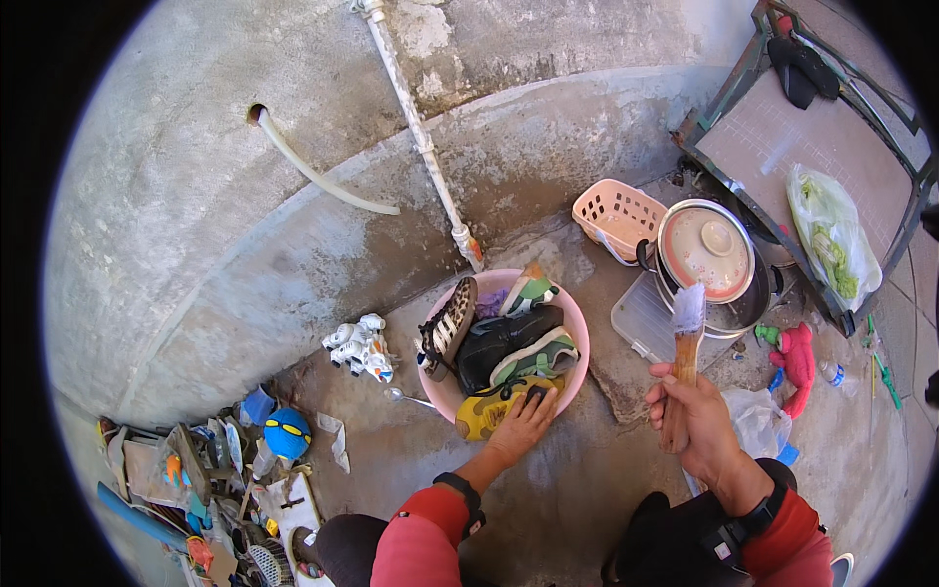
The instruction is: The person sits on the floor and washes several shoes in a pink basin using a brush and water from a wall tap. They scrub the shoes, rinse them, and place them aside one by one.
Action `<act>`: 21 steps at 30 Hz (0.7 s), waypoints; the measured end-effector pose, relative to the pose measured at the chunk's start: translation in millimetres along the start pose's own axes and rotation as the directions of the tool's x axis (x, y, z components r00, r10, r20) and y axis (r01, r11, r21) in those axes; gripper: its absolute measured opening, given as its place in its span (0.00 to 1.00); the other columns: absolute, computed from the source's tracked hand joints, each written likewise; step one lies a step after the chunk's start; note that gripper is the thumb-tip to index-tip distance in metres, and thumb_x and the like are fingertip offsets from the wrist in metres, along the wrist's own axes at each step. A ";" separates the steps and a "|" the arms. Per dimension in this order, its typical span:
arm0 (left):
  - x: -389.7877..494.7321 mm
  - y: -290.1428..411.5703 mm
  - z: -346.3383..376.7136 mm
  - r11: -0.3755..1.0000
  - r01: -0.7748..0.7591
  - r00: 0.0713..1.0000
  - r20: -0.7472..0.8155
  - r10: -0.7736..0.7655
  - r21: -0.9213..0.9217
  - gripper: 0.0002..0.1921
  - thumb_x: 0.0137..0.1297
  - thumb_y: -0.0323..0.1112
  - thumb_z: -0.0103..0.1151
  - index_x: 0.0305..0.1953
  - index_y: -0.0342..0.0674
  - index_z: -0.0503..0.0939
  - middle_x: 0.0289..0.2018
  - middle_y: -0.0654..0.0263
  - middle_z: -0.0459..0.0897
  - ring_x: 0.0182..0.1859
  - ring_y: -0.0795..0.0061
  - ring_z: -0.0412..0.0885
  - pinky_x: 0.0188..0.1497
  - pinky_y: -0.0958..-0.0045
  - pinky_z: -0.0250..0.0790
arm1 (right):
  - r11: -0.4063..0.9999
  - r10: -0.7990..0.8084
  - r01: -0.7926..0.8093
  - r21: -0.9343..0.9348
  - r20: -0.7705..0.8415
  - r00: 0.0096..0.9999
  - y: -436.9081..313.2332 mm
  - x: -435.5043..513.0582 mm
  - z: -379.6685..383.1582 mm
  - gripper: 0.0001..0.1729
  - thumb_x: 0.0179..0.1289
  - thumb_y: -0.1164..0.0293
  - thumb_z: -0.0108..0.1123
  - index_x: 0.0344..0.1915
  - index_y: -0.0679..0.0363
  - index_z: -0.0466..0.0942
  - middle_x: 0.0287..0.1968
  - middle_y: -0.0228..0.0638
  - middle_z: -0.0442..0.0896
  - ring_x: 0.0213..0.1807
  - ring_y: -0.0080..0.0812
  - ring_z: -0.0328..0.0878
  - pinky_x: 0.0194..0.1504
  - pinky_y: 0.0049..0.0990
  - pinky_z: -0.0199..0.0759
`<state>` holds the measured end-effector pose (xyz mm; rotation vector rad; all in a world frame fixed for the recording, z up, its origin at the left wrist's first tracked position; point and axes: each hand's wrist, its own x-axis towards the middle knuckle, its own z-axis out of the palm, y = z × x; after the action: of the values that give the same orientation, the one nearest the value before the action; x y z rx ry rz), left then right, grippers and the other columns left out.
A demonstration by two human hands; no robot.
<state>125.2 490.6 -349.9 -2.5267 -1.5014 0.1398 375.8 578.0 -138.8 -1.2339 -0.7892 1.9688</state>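
Observation:
My left hand (518, 425) is on a yellow camouflage-patterned shoe (488, 412), its fingers at the dark opening. That shoe lies over the near rim of a pink plastic basin (585, 345). Packed into the basin are a leopard-print sneaker (449, 330) with white stripes, a black shoe (506, 343), a green sneaker (539, 357) and another green and white shoe (530, 292). Off to the basin's right, my right hand (700, 422) grips the wooden handle of a flat brush (687, 345), its pale bristles pointing up.
A white toy figure (361, 347) and a metal spoon (407, 397) lie left of the basin. Clutter with a blue ball (287, 434) fills the lower left. Beyond the brush are a lidded pot (708, 253), a peach basket (616, 209) and a clear plastic lid (634, 315).

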 end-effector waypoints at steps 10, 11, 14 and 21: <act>16.1 -23.1 -1.5 0.997 0.073 0.994 0.076 -0.075 0.020 0.30 0.60 0.32 0.47 0.66 0.43 0.60 0.70 0.57 0.51 0.67 0.63 0.59 0.69 0.52 0.48 | 1.000 0.006 -0.006 0.001 0.034 0.999 0.3 -2.7 2.0 0.14 0.67 0.68 0.51 0.49 0.62 0.70 0.30 0.34 0.78 0.26 0.24 0.73 0.30 0.23 0.69; 17.2 -28.8 1.5 0.996 0.075 0.993 0.091 -0.079 0.037 0.30 0.60 0.32 0.47 0.66 0.43 0.60 0.70 0.58 0.51 0.67 0.63 0.59 0.69 0.52 0.48 | 1.000 0.006 -0.006 0.013 0.032 0.999 -0.2 -3.6 0.8 0.14 0.67 0.68 0.51 0.49 0.62 0.70 0.30 0.34 0.78 0.26 0.24 0.73 0.30 0.23 0.69; 16.8 -42.2 7.4 0.994 0.096 0.988 0.112 -0.102 0.054 0.30 0.60 0.31 0.48 0.66 0.44 0.60 0.69 0.58 0.52 0.67 0.63 0.59 0.69 0.52 0.48 | 0.999 -0.002 0.000 0.040 0.034 0.999 -2.9 -6.9 -1.6 0.14 0.67 0.68 0.51 0.49 0.62 0.70 0.30 0.34 0.78 0.26 0.24 0.73 0.30 0.23 0.69; 20.5 -29.0 -39.5 0.999 0.046 0.986 0.162 -0.042 -0.021 0.29 0.60 0.31 0.48 0.65 0.45 0.62 0.68 0.58 0.56 0.68 0.63 0.58 0.68 0.52 0.48 | 1.000 -0.003 0.004 -0.010 0.075 0.997 -6.6 -12.2 3.5 0.14 0.67 0.68 0.50 0.49 0.62 0.70 0.30 0.34 0.78 0.27 0.23 0.73 0.31 0.23 0.68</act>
<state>117.3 517.2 -304.7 -2.5534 -1.6256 0.3290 378.0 571.7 -126.2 -1.1687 -0.8387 2.0206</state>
